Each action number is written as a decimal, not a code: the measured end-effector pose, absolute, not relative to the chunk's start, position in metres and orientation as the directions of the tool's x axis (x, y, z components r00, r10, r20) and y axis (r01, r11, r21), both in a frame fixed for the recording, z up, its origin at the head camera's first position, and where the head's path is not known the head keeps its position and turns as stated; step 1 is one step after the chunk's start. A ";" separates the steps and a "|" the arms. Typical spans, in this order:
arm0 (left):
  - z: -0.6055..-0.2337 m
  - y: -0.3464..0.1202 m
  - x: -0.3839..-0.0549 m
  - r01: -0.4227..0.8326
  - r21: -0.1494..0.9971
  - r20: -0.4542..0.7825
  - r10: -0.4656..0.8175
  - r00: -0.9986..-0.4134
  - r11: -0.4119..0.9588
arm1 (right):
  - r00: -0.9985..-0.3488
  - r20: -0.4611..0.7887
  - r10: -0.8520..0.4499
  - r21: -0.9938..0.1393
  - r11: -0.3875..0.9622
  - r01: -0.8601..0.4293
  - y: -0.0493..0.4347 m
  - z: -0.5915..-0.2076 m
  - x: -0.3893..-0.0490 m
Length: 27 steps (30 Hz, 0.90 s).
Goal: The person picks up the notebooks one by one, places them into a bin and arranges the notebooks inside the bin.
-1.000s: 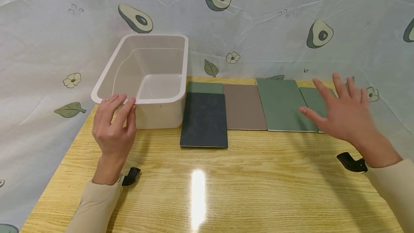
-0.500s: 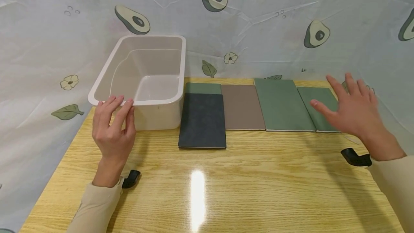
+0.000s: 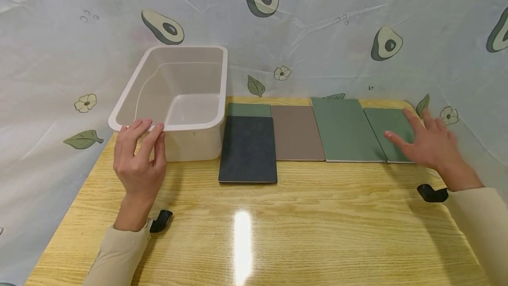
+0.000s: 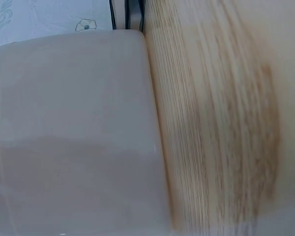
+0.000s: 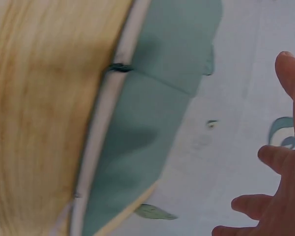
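A beige plastic bin [image 3: 194,144] stands at the back left of the table. My left hand [image 3: 139,162] holds its front rim, fingertips over the edge and thumb by the outer wall; the left wrist view shows the bin's wall [image 4: 78,113] but no fingers. My right hand [image 3: 434,147] hovers with spread fingers over the right end of the smaller green notebook [image 3: 390,133], holding nothing. In the right wrist view its fingers [image 5: 272,157] show apart from that notebook [image 5: 132,132]. Left of it lies a larger green notebook [image 3: 347,131].
A brown notebook [image 3: 298,133] and a black notebook [image 3: 248,151] continue the row toward the bin. The black one overlaps another green notebook [image 3: 249,110]. Behind the wooden table [image 3: 301,224] hangs an avocado-print sheet [image 3: 317,34].
My right hand has moved right, off the larger green notebook's edge, then lower over the smaller green one. My left hand stays at the bin's rim. The notebooks lie as before.
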<state>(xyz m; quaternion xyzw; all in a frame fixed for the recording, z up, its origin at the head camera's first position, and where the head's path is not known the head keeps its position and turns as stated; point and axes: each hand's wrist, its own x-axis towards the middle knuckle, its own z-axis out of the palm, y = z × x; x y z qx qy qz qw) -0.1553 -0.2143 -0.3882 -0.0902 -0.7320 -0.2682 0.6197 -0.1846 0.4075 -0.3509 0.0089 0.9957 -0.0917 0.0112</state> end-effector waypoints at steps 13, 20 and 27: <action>-0.388 -0.214 -0.155 0.469 0.280 0.956 -0.198 -0.219 0.837 | -0.988 -0.154 0.022 -0.193 0.980 0.052 0.418 -0.385 -0.187; -0.387 -0.212 -0.155 0.476 0.277 0.957 -0.196 -0.214 0.835 | -0.961 -0.274 0.034 -0.193 0.977 0.089 0.427 -0.404 -0.184; -0.382 -0.209 -0.154 0.478 0.278 0.959 -0.210 -0.191 0.833 | -0.954 -0.298 0.037 -0.220 0.970 0.106 0.429 -0.408 -0.183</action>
